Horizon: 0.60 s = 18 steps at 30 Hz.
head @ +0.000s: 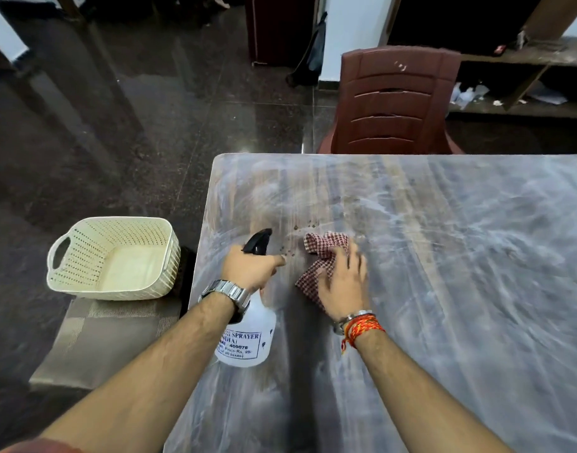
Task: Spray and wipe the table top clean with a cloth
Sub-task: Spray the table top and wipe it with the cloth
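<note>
Streaked, smeared brown table top [444, 256]: the left hand [251, 266], wrapped around the neck of a translucent white plastic spray bottle with black nozzle [247, 335], held it near the table's left edge. Just beside it, the right hand [344, 282] pressed fingers-spread on a crumpled red-and-white checked cloth [323, 253] lying on the table. Cream perforated plastic basket [117, 256] stood off the table, to the left.

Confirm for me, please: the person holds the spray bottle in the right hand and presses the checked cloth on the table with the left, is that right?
Not quite: the hands are swapped. The head view shows the left hand gripping the spray bottle, while the right hand presses the checked cloth on the table.
</note>
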Each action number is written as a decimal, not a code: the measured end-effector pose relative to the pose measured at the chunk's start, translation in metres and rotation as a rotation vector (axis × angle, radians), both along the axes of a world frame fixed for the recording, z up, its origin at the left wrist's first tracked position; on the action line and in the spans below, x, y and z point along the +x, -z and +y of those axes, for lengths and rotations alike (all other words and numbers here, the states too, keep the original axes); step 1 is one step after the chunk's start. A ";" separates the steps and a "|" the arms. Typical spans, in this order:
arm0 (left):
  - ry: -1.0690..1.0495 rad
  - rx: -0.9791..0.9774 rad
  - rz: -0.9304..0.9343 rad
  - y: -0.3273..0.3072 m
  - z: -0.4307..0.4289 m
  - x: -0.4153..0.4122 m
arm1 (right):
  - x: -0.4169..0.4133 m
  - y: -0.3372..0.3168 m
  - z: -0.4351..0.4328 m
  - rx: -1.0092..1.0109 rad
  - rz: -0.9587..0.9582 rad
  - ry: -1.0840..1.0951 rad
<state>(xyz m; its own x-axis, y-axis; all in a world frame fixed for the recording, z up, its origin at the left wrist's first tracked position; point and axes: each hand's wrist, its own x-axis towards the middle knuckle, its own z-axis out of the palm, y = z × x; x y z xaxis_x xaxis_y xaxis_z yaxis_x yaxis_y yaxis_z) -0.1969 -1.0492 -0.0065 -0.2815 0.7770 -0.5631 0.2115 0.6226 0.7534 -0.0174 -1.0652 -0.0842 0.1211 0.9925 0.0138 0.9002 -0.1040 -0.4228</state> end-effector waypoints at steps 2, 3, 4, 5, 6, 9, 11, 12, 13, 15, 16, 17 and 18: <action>-0.019 -0.007 0.042 0.008 0.003 0.002 | -0.006 0.020 0.010 -0.169 -0.039 -0.048; -0.024 -0.008 0.065 0.010 0.005 0.001 | -0.008 0.029 0.012 -0.215 -0.069 -0.041; -0.031 -0.015 0.079 0.013 0.007 0.001 | -0.009 0.037 0.015 -0.220 -0.098 -0.038; -0.034 -0.020 0.078 0.016 0.009 0.000 | -0.009 0.043 0.017 -0.205 -0.118 -0.043; -0.032 -0.031 0.066 0.018 0.012 -0.002 | -0.009 0.047 0.022 -0.195 -0.125 -0.053; 0.045 -0.078 0.022 0.016 0.020 -0.008 | -0.011 0.051 0.045 -0.181 -0.128 -0.107; 0.044 -0.066 -0.003 0.014 0.028 -0.013 | -0.024 0.052 0.059 -0.138 -0.183 -0.210; 0.035 -0.055 -0.008 0.013 0.034 -0.016 | -0.035 0.055 0.062 -0.122 -0.218 -0.303; 0.022 -0.042 -0.005 0.011 0.038 -0.020 | -0.048 0.054 0.062 -0.107 -0.249 -0.424; -0.016 -0.021 0.019 0.008 0.051 -0.030 | -0.082 0.053 0.063 -0.081 -0.247 -0.667; -0.045 -0.009 0.029 0.008 0.058 -0.037 | -0.099 0.050 0.065 -0.089 -0.228 -0.767; -0.070 0.002 0.033 0.008 0.065 -0.044 | -0.114 0.050 0.071 -0.094 -0.217 -0.848; -0.090 0.003 0.040 0.006 0.070 -0.049 | -0.127 0.050 0.078 -0.077 -0.213 -0.900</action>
